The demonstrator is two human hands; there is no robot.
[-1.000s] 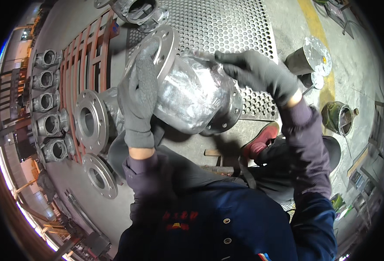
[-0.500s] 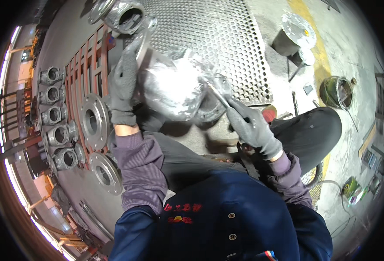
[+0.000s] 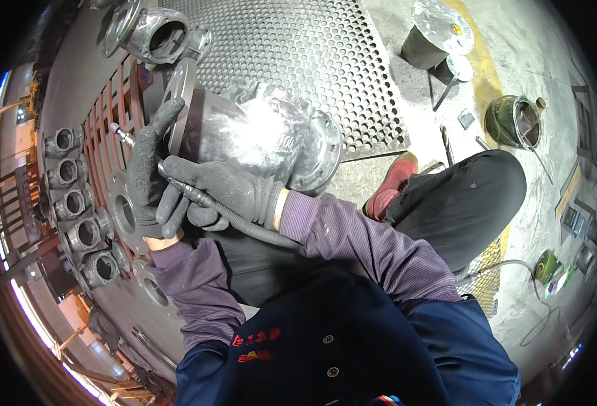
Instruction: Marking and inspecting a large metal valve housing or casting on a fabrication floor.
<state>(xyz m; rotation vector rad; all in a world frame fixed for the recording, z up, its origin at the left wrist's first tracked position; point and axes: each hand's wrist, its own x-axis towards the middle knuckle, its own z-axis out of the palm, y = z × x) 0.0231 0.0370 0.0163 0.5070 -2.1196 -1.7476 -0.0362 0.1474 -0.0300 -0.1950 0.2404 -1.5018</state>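
Observation:
A grey metal valve body with flanged ends lies in front of me under a bright light. My right hand, in a dark grey glove, is closed around the rear of a slim air grinder, whose flexible hose runs back along my right forearm. My left hand, gloved too, wraps the grinder's middle, one digit stretched up beside the valve body's near-left flange. The grinder's narrow metal tip sticks out to the left, clear of the casting. Both hands hide most of the grinder's body.
A perforated metal plate spreads beyond the casting. Another valve body stands at far left; several more line the left beside a red slatted rack. Metal cans, a drill bit and a green pot are at right.
My right hand has swung left with the grinder, away from the casting's right side. My left hand has left the flange and closed on the grinder. The view has shifted slightly.

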